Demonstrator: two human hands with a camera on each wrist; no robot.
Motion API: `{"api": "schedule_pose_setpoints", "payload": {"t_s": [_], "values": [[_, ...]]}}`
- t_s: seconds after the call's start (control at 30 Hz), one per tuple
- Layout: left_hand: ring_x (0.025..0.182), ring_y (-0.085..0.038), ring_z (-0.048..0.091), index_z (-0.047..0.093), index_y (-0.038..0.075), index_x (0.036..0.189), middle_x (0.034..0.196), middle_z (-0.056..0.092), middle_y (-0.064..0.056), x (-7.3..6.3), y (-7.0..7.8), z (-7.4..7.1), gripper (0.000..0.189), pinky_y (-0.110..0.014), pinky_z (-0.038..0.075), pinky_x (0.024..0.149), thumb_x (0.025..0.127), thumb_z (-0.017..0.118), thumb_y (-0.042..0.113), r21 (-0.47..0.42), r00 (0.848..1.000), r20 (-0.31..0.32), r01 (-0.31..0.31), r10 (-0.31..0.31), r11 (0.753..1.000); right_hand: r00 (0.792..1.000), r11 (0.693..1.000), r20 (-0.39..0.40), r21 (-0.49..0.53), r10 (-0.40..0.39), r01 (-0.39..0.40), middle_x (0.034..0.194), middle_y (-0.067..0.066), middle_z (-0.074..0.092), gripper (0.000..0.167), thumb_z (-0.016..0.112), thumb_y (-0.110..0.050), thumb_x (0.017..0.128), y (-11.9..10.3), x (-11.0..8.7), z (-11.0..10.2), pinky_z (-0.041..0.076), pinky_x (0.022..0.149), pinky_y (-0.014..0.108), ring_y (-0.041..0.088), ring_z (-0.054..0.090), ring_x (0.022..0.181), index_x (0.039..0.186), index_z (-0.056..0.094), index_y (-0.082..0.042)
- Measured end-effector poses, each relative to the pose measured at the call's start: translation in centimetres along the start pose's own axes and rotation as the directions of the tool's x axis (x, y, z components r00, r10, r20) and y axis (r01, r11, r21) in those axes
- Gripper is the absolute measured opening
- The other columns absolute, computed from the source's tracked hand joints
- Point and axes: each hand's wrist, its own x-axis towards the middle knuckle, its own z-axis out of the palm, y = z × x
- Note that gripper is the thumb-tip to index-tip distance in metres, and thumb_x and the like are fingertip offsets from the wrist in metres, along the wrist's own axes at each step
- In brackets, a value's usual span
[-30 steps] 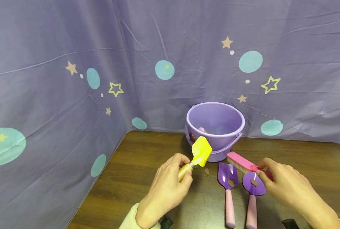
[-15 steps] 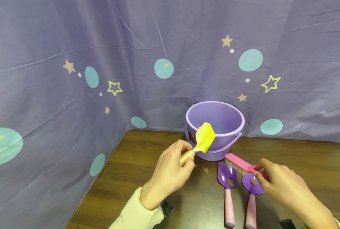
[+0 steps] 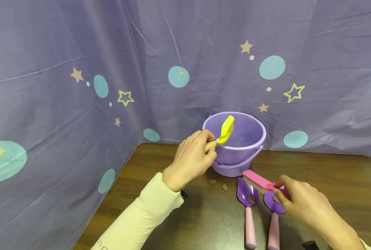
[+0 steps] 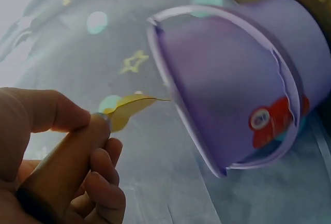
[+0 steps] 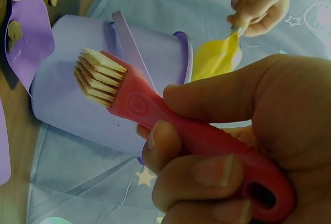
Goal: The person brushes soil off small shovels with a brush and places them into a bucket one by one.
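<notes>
My left hand grips the wooden handle of a small yellow toy shovel, whose blade is tilted on edge over the near rim of a purple bucket. In the left wrist view the thumb and fingers wrap round the handle, with the blade tip close to the bucket's rim. My right hand holds a pink brush by its handle, bristles down, above two purple toy shovels. The right wrist view shows the pale bristles and the fingers curled round the red-pink handle.
A purple scoop and a rounder purple spade, both pink-handled, lie on the wooden table, each with a brown flake on it. Two more brown flakes lie before the bucket. A purple star-patterned cloth hangs behind.
My left hand has moved forward and up to the bucket, and the yellow shovel has turned from flat to on edge. My right hand with the brush has shifted slightly left.
</notes>
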Motion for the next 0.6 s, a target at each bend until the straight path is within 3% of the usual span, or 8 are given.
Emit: {"api": "schedule_pose_setpoints", "payload": {"t_s": [0.17,0.37,0.6], "values": [[0.073,-0.015,0.056,0.064,0.016,0.094,0.082,0.057,0.006,2.4,-0.7,0.6,0.015,-0.036,0.047,0.061,0.079,0.064,0.016,0.128,0.994,0.108,-0.027,0.013,0.991,1.000,1.000,0.002,-0.004,-0.001,0.001,0.066,-0.006,0.047,0.016,0.064,-0.026,0.089,-0.1,0.1,0.2,0.032,0.049,0.036,0.017,0.046,0.062,0.102,0.064,-0.018],[0.071,-0.017,0.058,0.065,0.021,0.082,0.076,0.060,0.007,5.7,-1.4,1.8,0.007,-0.038,0.047,0.058,0.079,0.062,0.015,0.245,0.985,0.173,-0.070,0.027,0.967,1.000,1.000,0.008,-0.004,-0.001,0.001,0.066,-0.007,0.048,0.013,0.064,-0.025,0.088,-0.1,0.0,0.4,0.032,0.049,0.035,0.017,0.046,0.061,0.100,0.063,-0.019],[0.077,-0.018,0.059,0.063,0.023,0.076,0.078,0.060,0.009,8.3,-0.9,3.3,0.008,-0.040,0.047,0.061,0.081,0.065,0.017,0.348,0.950,0.312,-0.105,-0.009,0.932,1.000,1.000,-0.001,-0.007,-0.003,0.003,0.068,-0.007,0.050,0.014,0.064,-0.024,0.088,-0.1,0.0,0.5,0.034,0.049,0.037,0.018,0.047,0.062,0.101,0.064,-0.019]]}}
